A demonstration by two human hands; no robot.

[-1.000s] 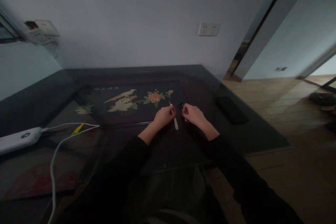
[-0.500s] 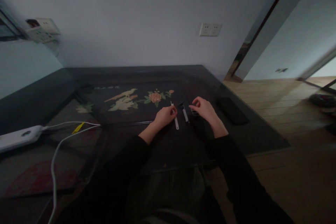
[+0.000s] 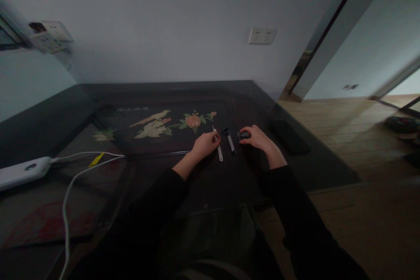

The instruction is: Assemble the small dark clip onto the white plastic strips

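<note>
My left hand (image 3: 205, 144) is closed in a pinch over a thin white stick-like tool (image 3: 220, 154) with a small hole in its near end; the fingers hide its middle. To the right of it lies a razor-like tool (image 3: 230, 142) with a black head and a pale grey handle, which neither hand touches. My right hand (image 3: 260, 140) has thumb and fingers closed around the sides of a small dark, shiny object (image 3: 243, 135) on the table. What exactly that object is, I cannot make out.
All this lies on a dark glossy table (image 3: 210, 183) with a bird-and-flower picture (image 3: 157, 124). A flat black object (image 3: 289, 137) lies right of my right hand. At the left are a white power strip (image 3: 26, 173) and its white cable (image 3: 67, 210). A wall (image 3: 164, 30) stands behind.
My right hand has shifted slightly down and right and its fingers have closed around the small dark object, more of which shows. The left hand and both slim tools stay put.
</note>
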